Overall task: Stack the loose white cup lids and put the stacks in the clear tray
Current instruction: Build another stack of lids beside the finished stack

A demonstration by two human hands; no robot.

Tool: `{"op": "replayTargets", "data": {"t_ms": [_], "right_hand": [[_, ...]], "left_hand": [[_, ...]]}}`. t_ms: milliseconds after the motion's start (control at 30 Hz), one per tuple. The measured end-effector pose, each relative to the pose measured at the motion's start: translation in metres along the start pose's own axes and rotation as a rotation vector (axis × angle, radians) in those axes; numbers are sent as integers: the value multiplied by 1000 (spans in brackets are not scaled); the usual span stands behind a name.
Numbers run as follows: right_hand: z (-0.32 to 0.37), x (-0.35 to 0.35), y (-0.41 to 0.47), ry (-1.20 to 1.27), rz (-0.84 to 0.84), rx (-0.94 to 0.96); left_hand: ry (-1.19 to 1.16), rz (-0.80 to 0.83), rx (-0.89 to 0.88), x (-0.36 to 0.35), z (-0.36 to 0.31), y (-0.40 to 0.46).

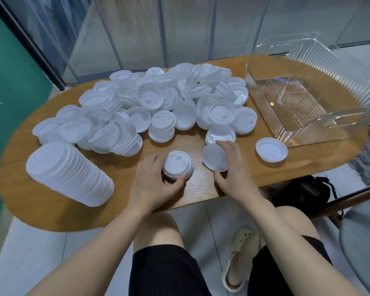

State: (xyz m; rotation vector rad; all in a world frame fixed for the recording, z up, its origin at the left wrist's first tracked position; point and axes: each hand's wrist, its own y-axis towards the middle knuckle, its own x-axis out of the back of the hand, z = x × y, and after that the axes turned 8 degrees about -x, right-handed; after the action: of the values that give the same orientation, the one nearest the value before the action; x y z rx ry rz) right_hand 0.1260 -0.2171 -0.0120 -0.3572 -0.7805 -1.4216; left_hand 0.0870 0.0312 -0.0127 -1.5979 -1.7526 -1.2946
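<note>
1. A single head-worn view looks forward and steeply down over the near edge of the oval wooden table [192, 195].
2. It sits close (wide-angle, edges bowed), taking in the far edge and the person's lap.

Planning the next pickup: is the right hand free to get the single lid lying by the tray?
Probably not yet: the right hand holds a lid. The single lid lies in the open, nothing between.

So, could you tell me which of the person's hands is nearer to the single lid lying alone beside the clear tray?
The right hand. It holds a tilted lid just left of the lone lid; the left hand grips a small stack farther left.
</note>
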Motion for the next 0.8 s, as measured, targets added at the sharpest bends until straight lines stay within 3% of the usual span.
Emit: {"op": "replayTargets", "data": {"t_ms": [167, 333, 633, 800], "right_hand": [[-7, -7, -5, -243, -53, 247], [-12, -3, -13, -269, -17, 442], [-20, -9, -23, -243, -34, 530], [-19, -11, -24, -240, -3, 443]], "left_hand": [[3, 6, -4, 3, -2, 0], [3, 2, -4, 4, -4, 1], [5, 7, 0, 3, -2, 1], [0, 2, 1, 3, -2, 1]]}}
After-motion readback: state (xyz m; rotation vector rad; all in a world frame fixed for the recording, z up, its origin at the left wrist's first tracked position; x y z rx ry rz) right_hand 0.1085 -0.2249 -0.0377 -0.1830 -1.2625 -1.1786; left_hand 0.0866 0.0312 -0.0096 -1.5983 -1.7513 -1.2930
